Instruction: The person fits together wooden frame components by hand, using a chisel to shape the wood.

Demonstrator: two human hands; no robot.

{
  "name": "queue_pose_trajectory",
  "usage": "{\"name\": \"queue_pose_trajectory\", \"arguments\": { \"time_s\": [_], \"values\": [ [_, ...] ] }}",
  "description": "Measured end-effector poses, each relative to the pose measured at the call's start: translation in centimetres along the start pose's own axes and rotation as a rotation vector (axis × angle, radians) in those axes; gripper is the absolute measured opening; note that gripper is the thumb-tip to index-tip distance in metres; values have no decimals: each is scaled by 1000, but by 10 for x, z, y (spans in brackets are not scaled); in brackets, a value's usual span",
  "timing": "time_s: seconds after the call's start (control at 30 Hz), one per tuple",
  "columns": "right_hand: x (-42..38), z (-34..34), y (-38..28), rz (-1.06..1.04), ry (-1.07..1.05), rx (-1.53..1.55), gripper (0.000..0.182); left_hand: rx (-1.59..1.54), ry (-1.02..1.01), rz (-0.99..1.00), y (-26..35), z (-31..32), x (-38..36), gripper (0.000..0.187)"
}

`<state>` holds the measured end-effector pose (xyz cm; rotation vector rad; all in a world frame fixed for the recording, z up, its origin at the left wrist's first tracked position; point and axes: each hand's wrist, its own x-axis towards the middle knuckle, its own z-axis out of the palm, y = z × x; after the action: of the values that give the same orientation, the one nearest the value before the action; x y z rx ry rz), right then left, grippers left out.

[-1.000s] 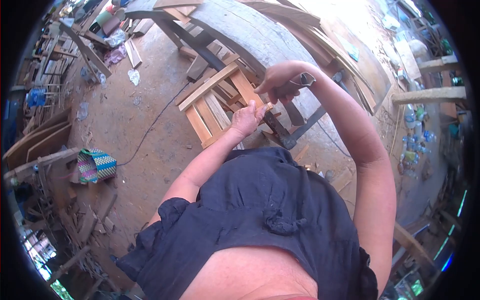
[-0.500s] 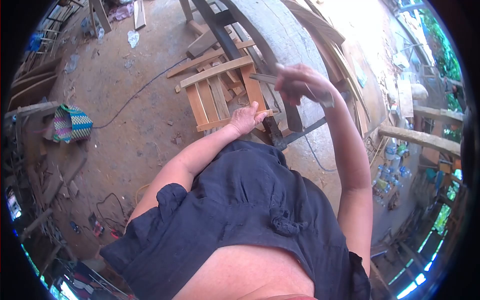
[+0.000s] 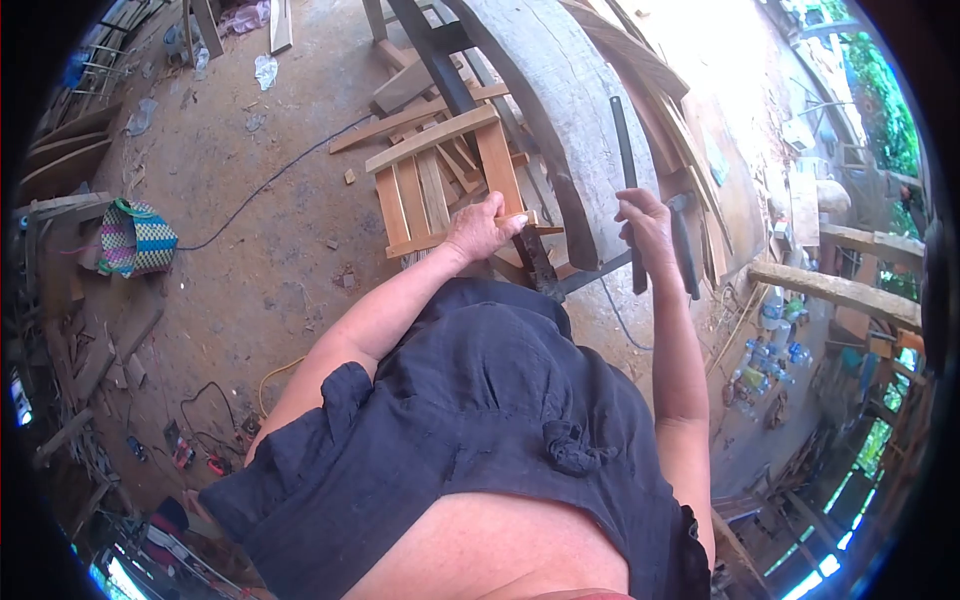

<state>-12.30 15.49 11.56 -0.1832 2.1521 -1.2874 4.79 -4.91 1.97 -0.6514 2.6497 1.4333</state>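
My left hand (image 3: 478, 228) is closed around the near rail corner of a small slatted wooden frame (image 3: 430, 190), which is held tilted beside the grey bench. Its pale slats run between two rails. Over the right part of the bench, my right hand (image 3: 648, 222) has its fingers curled around a long, dark, flat bar (image 3: 624, 140) that looks like a file. The bar stands roughly lengthwise to the bench, its lower end showing below the fingers. Just right of that hand is a hammer (image 3: 684, 245), its handle toward me.
The thick grey plank bench (image 3: 560, 110) runs away from me, with long boards (image 3: 660, 100) along its right. Loose wood pieces (image 3: 410, 85) lie behind the frame. A woven basket (image 3: 138, 240) and a dark cord (image 3: 265, 185) are on the left floor; plastic bottles (image 3: 765, 360) lie right.
My right hand has moved right and toward me, away from the frame. The dark bar has swung from pointing left to lying lengthwise. The frame has shifted slightly left, still in my left hand.
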Motion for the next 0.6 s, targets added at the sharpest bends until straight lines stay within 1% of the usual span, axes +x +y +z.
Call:
{"name": "queue_pose_trajectory", "arguments": {
  "time_s": [0.03, 0.07, 0.13, 0.17, 0.3, 0.37, 0.4, 0.47, 0.6],
  "values": [
    [5, 2, 13, -1, 7, 8, 19, -29, -53, -70, 6, -9, 2, 50],
    [12, 5, 30, -10, 7, 49, 21, -21, -57, -65, 8, -13, 2, 50],
    [20, 11, 41, -34, 7, 133, 25, -126, -103, -98, 11, -21, 3, 48],
    [21, 10, 47, -36, 32, 141, 26, -56, -89, -88, 5, -19, 7, 48],
    [23, 12, 54, -79, 52, 112, 26, -55, -27, -47, -15, -10, 19, 48],
    [23, 13, 56, -92, 58, 147, 25, 38, -11, -30, -24, -2, 25, 52],
    [23, 12, 56, -97, 63, 151, 25, 41, -10, -23, -23, -1, 26, 52],
    [22, 13, 56, -94, 76, 191, 23, 171, 10, -28, -22, 2, 22, 54],
    [20, 15, 55, -129, 89, 213, 22, 295, 45, -32, -30, 7, 21, 55]
  ]
}}
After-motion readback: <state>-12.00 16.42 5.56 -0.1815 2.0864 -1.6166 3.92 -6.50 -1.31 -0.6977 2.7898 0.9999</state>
